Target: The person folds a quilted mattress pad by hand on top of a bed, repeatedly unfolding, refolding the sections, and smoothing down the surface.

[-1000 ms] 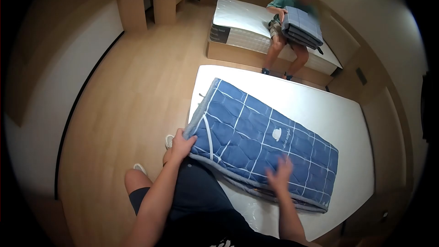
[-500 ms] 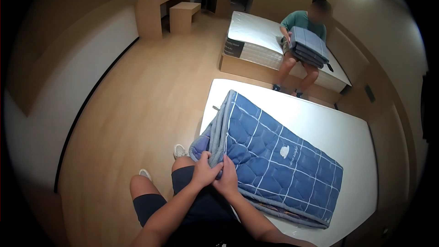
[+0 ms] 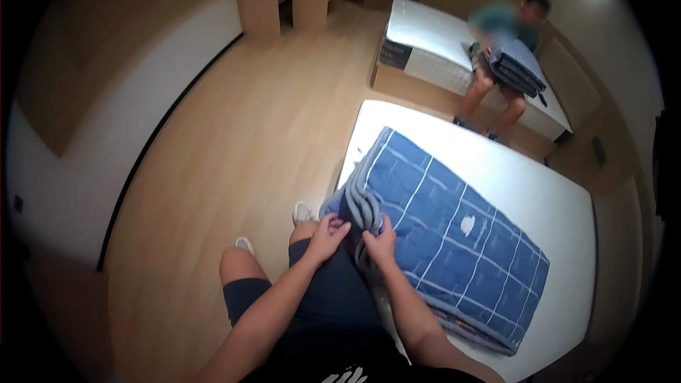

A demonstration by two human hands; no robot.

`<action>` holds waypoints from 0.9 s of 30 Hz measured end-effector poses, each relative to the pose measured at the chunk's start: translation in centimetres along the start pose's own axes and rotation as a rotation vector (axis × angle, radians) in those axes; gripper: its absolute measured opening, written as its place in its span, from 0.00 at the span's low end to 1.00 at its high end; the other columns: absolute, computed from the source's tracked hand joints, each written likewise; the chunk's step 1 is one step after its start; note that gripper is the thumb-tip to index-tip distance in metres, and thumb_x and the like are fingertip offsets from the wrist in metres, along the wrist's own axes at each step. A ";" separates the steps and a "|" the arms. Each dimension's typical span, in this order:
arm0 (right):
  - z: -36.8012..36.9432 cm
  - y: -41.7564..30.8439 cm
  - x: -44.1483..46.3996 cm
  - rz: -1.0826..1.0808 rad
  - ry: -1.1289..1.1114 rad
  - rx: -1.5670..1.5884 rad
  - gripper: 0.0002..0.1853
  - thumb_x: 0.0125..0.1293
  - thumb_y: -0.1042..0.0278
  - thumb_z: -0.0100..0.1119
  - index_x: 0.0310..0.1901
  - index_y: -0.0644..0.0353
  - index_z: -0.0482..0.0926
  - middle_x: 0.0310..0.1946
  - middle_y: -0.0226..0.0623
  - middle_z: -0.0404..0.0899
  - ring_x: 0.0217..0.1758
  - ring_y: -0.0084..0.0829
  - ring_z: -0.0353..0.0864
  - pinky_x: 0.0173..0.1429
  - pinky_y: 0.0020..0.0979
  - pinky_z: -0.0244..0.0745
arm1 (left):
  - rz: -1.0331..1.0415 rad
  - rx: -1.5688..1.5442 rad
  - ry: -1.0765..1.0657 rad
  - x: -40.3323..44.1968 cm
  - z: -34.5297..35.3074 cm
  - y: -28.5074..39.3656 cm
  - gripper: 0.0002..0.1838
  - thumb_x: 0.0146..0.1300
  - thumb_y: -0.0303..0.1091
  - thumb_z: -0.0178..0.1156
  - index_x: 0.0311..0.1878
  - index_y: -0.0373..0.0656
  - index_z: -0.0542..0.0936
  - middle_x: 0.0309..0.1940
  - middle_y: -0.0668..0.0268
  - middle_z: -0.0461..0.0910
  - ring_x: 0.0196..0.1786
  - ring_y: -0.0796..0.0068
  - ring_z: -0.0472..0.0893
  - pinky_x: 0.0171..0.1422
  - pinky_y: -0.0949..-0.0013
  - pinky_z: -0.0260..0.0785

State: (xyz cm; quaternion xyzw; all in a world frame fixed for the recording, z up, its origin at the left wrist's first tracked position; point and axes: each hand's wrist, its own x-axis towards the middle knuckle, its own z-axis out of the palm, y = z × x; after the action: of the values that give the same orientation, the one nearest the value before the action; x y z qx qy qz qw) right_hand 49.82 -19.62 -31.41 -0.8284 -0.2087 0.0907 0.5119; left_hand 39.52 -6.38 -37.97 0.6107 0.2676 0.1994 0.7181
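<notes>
A folded blue quilted mattress pad (image 3: 454, 234) with white grid lines and grey edging lies on the white mattress (image 3: 560, 206) in front of me. My right hand (image 3: 381, 241) is closed on the layered grey edge at the pad's near left corner, thumb on the near side. My left hand (image 3: 328, 237), just left of it, has its fingers curled at a dark strip (image 3: 345, 207) by the same corner. The fingertips partly hide what the left hand pinches there.
Across a narrow gap, a person (image 3: 507, 32) sits on a second mattress (image 3: 425, 32) with a folded grey pad (image 3: 520, 64) on the lap. A wooden stool (image 3: 316, 0) and a desk (image 3: 259, 0) stand beyond the wood floor (image 3: 234, 128). A wall runs along the left.
My hands were close together on the striped edge; now they are apart, the left one at the dark strip. The view has shifted, and the other person's pad is tilted lower.
</notes>
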 end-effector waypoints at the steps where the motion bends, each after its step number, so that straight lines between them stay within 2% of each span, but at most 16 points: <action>1: -0.2 0.8 0.0 -0.025 -0.010 0.018 0.32 0.51 0.66 0.66 0.61 0.58 0.74 0.43 0.55 0.85 0.48 0.55 0.86 0.53 0.46 0.80 | -0.058 -0.006 -0.040 -0.2 0.3 1.4 0.37 0.68 0.45 0.67 0.71 0.33 0.63 0.60 0.49 0.75 0.55 0.69 0.79 0.60 0.67 0.73; 2: -0.4 0.9 -0.1 -0.021 -0.019 0.026 0.31 0.50 0.67 0.66 0.60 0.59 0.74 0.42 0.54 0.85 0.47 0.53 0.86 0.53 0.44 0.80 | -0.061 -0.061 -0.066 -0.1 0.9 1.5 0.40 0.68 0.46 0.68 0.73 0.33 0.61 0.65 0.47 0.72 0.58 0.67 0.78 0.63 0.66 0.72; 3: -0.6 0.6 -0.3 -0.015 -0.029 0.076 0.29 0.52 0.73 0.62 0.59 0.63 0.74 0.41 0.45 0.86 0.44 0.34 0.86 0.52 0.36 0.79 | -0.037 0.039 -0.100 -0.3 1.2 2.3 0.42 0.68 0.46 0.67 0.75 0.34 0.59 0.65 0.47 0.72 0.59 0.66 0.77 0.64 0.66 0.71; 8: -0.7 0.9 -0.1 -0.013 0.015 0.274 0.28 0.53 0.73 0.63 0.58 0.64 0.74 0.42 0.40 0.85 0.42 0.29 0.83 0.50 0.32 0.78 | 0.025 0.106 -0.187 -0.7 2.2 3.2 0.39 0.70 0.46 0.64 0.74 0.32 0.61 0.61 0.53 0.77 0.59 0.68 0.78 0.63 0.68 0.71; 11: -3.1 0.3 0.5 0.062 0.140 0.459 0.27 0.54 0.74 0.62 0.58 0.65 0.75 0.41 0.34 0.82 0.40 0.27 0.79 0.46 0.30 0.75 | -0.025 -0.011 -0.117 0.2 1.6 1.1 0.36 0.70 0.45 0.63 0.72 0.31 0.66 0.60 0.55 0.78 0.58 0.68 0.79 0.63 0.69 0.71; 13: -8.2 -1.1 1.0 0.181 0.252 0.451 0.24 0.55 0.75 0.61 0.56 0.65 0.75 0.40 0.31 0.79 0.36 0.26 0.75 0.41 0.29 0.73 | 0.024 0.119 -0.073 0.5 1.2 -0.1 0.33 0.69 0.44 0.64 0.69 0.31 0.69 0.60 0.52 0.77 0.58 0.65 0.79 0.63 0.67 0.71; 15: -14.8 -1.0 2.6 0.198 0.566 0.513 0.17 0.59 0.71 0.61 0.50 0.63 0.75 0.33 0.26 0.74 0.30 0.21 0.70 0.34 0.26 0.68 | 0.056 0.331 -0.088 1.0 0.5 0.5 0.33 0.67 0.43 0.65 0.68 0.31 0.69 0.60 0.50 0.76 0.57 0.63 0.79 0.63 0.65 0.72; 16: -20.9 -0.4 2.9 0.120 0.449 0.504 0.11 0.62 0.66 0.59 0.44 0.58 0.74 0.30 0.26 0.70 0.30 0.21 0.70 0.33 0.30 0.67 | 0.086 0.403 -0.068 1.8 0.5 -0.5 0.33 0.65 0.43 0.66 0.67 0.32 0.71 0.60 0.48 0.75 0.56 0.59 0.79 0.63 0.61 0.72; 17: -27.0 1.3 3.5 0.150 0.554 0.506 0.07 0.66 0.66 0.56 0.43 0.57 0.75 0.30 0.26 0.70 0.30 0.20 0.71 0.31 0.31 0.68 | 0.076 0.439 -0.080 2.1 0.4 0.2 0.35 0.63 0.44 0.66 0.67 0.32 0.70 0.63 0.45 0.72 0.61 0.51 0.76 0.67 0.57 0.70; 18: -30.9 -2.1 2.8 0.100 0.642 0.518 0.06 0.70 0.66 0.53 0.40 0.57 0.76 0.30 0.26 0.71 0.30 0.21 0.72 0.33 0.31 0.71 | 0.145 0.535 -0.015 3.2 0.2 -1.6 0.36 0.62 0.45 0.67 0.67 0.32 0.69 0.65 0.43 0.69 0.65 0.48 0.73 0.70 0.55 0.66; 19: -35.9 -2.2 1.8 0.015 0.747 0.539 0.11 0.68 0.67 0.55 0.47 0.63 0.79 0.35 0.33 0.80 0.34 0.28 0.81 0.39 0.32 0.79 | 0.219 0.625 0.051 4.2 0.5 -3.5 0.38 0.61 0.46 0.68 0.68 0.33 0.69 0.67 0.42 0.67 0.68 0.44 0.70 0.73 0.53 0.63; 21: -44.9 0.0 -1.3 -0.052 0.743 0.623 0.16 0.69 0.67 0.54 0.54 0.66 0.78 0.43 0.39 0.83 0.44 0.33 0.85 0.50 0.35 0.82 | 0.153 0.751 0.204 4.3 1.2 0.3 0.41 0.59 0.48 0.69 0.70 0.33 0.66 0.70 0.39 0.62 0.73 0.40 0.63 0.78 0.51 0.56; 23: -46.7 -1.0 -5.7 -0.048 0.867 0.591 0.21 0.69 0.67 0.52 0.62 0.66 0.74 0.52 0.42 0.81 0.52 0.36 0.84 0.56 0.39 0.82 | 0.107 0.823 0.324 5.4 1.8 0.4 0.47 0.54 0.47 0.71 0.73 0.32 0.62 0.71 0.37 0.58 0.74 0.40 0.61 0.78 0.52 0.56; 24: -48.1 1.3 -8.1 -0.059 0.856 0.597 0.23 0.71 0.68 0.48 0.66 0.64 0.69 0.57 0.45 0.78 0.56 0.40 0.82 0.62 0.42 0.80 | 0.120 0.759 0.294 6.4 1.5 -0.5 0.47 0.54 0.45 0.71 0.72 0.32 0.62 0.71 0.37 0.60 0.73 0.40 0.62 0.77 0.54 0.57; 25: -47.7 2.0 -10.1 -0.017 0.877 0.578 0.23 0.70 0.69 0.48 0.66 0.64 0.70 0.56 0.44 0.79 0.55 0.40 0.82 0.61 0.42 0.80 | 0.130 0.697 0.266 7.2 1.2 -1.3 0.46 0.53 0.43 0.70 0.72 0.33 0.62 0.70 0.38 0.61 0.73 0.41 0.63 0.77 0.55 0.58; 27: -46.2 4.0 -12.5 0.033 0.868 0.571 0.24 0.68 0.71 0.48 0.65 0.65 0.70 0.54 0.43 0.79 0.54 0.38 0.82 0.60 0.41 0.80 | 0.077 0.619 0.143 7.9 1.1 -0.3 0.37 0.53 0.39 0.70 0.64 0.30 0.71 0.54 0.43 0.78 0.57 0.46 0.79 0.61 0.56 0.72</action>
State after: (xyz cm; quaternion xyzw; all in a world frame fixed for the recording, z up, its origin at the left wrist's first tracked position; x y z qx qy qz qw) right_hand 56.45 -64.08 -14.51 -0.6201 0.0690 -0.1999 0.7555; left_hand 46.34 -2.41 -39.23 0.7943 0.3422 0.1780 0.4694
